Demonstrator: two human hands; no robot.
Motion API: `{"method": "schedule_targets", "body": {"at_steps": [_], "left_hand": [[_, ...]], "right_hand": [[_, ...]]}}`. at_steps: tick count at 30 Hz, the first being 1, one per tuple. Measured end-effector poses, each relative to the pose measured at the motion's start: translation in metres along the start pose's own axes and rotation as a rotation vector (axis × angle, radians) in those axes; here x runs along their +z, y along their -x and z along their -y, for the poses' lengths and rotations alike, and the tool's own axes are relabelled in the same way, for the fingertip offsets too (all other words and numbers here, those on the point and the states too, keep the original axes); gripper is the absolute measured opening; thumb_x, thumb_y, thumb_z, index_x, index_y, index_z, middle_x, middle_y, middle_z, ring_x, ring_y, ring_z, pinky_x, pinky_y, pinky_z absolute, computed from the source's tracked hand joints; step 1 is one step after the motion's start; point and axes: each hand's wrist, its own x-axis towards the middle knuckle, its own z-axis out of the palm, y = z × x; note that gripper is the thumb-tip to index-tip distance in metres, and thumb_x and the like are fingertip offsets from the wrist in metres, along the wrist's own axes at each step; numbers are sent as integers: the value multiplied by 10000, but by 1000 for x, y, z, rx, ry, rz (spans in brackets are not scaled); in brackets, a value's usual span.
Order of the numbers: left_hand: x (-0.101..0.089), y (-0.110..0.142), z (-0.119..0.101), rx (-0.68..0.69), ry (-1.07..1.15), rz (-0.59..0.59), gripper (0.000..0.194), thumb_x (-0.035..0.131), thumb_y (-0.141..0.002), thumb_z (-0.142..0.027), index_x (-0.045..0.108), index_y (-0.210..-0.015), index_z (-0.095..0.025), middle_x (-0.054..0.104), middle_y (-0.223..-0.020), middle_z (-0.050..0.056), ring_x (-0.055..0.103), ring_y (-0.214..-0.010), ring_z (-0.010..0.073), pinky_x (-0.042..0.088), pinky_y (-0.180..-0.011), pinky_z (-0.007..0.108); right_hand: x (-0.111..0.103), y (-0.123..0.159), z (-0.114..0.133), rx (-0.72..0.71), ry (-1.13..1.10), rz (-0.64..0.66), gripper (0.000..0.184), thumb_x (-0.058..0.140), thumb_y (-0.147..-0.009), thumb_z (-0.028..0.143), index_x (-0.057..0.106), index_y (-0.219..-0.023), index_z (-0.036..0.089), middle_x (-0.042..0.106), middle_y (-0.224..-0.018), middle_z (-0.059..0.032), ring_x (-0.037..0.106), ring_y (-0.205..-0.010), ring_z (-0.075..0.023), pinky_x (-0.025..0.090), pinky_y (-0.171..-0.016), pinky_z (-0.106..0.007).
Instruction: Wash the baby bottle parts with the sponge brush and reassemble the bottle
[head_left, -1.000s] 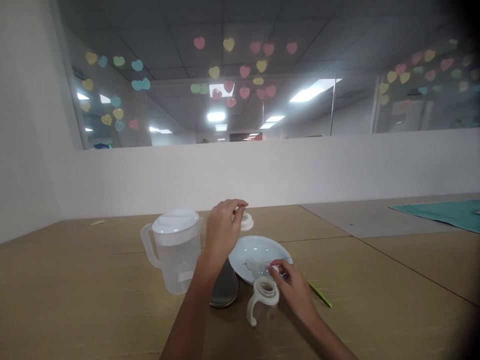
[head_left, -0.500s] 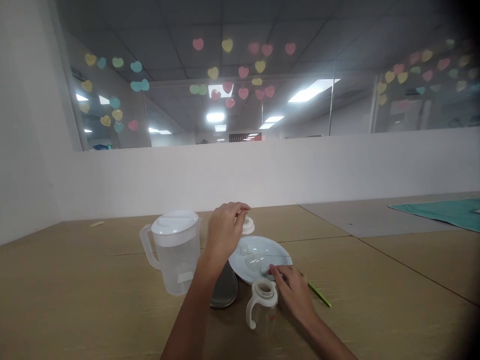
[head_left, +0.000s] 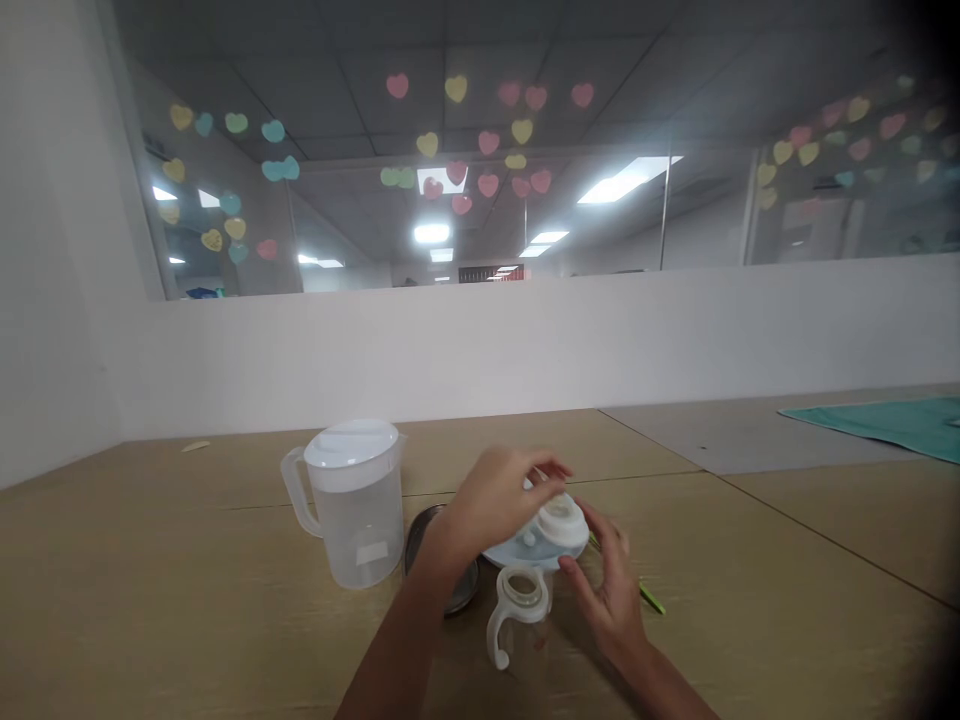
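My left hand (head_left: 499,495) pinches the top of a baby bottle's teat with its white collar (head_left: 564,525), held above the pale blue plate (head_left: 510,555). The fingers are a little blurred. Close by on the right, my right hand (head_left: 611,600) is open, thumb and fingers apart at the collar's side; whether they touch it I cannot tell. In front of the plate stands the clear baby bottle (head_left: 525,640), upright and without a top, a white handle ring (head_left: 501,625) round its neck. Partly hidden behind my right hand lies a thin green stick (head_left: 651,597).
A clear plastic jug (head_left: 358,530) with a white lid stands on the left. Between it and the plate, a dark metal tray (head_left: 459,595) is partly covered by my left arm. A teal cloth (head_left: 885,425) lies at the far right, before a white wall (head_left: 480,350).
My left hand has brought the teat and collar right and nearer, over the plate. My right hand has left the plate's edge and opened beside the collar.
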Motion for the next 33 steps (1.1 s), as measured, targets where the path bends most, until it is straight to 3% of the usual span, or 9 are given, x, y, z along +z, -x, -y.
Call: {"method": "schedule_targets", "body": {"at_steps": [3,7,14,17,21,25,29,33], "left_hand": [[19,-2,-5,58,-43,171,229,462,-850,-240,649,-979,-207,682,-934,-9,600,-820,120,426,-722,211],[36,-5,-3,136,-156,277,238,461,-832,-192,648,-977,-212,682,-896,-12,591,-780,120,410,-701,209],[31,-6,-1,106,-256,163,260,434,-850,-223,636,-1014,-230,681,-884,-9,587,-764,133,403,-673,220],[29,-5,-1,119,-206,225,258,508,-801,-218,634,-1025,-236,674,-886,-14,586,-779,128,409,-696,213],[34,-7,4,213,-215,307,325,623,-706,-197,633,-1027,-241,650,-959,-8,568,-867,144,407,-770,225],[36,-9,13,240,-224,312,304,676,-688,-253,641,-988,-216,645,-984,0,559,-899,151,397,-767,219],[34,-9,13,238,-256,369,173,604,-781,-297,675,-925,-232,672,-889,-15,573,-790,128,372,-683,208],[31,-7,7,272,-310,397,180,544,-838,-279,683,-936,-220,678,-816,-6,550,-693,103,336,-633,203]], "right_hand": [[2,1,-4,-76,10,-16,398,466,-833,371,454,-1186,188,597,-1059,-110,555,-964,-259,440,-776,-398],[4,5,-7,-138,-8,-16,262,467,-803,282,514,-1047,199,627,-954,-92,583,-934,-258,444,-771,-386],[5,5,-2,103,-79,56,459,548,-752,384,460,-1150,173,591,-1074,-117,561,-962,-256,451,-787,-376],[9,6,-5,228,-140,64,420,530,-754,389,487,-1117,183,603,-1071,-106,568,-979,-244,459,-788,-353],[11,8,-11,349,-181,-7,341,513,-721,370,515,-1007,185,642,-881,-70,613,-765,-210,487,-626,-307],[6,5,-11,230,-125,-40,306,553,-696,356,534,-954,191,626,-802,-48,597,-706,-199,484,-592,-302],[3,4,-4,119,-68,-58,258,545,-741,343,535,-956,201,623,-819,-43,598,-731,-195,490,-620,-313],[3,7,0,73,-114,-81,244,515,-787,322,523,-999,200,615,-882,-61,606,-792,-195,494,-660,-313]]}}
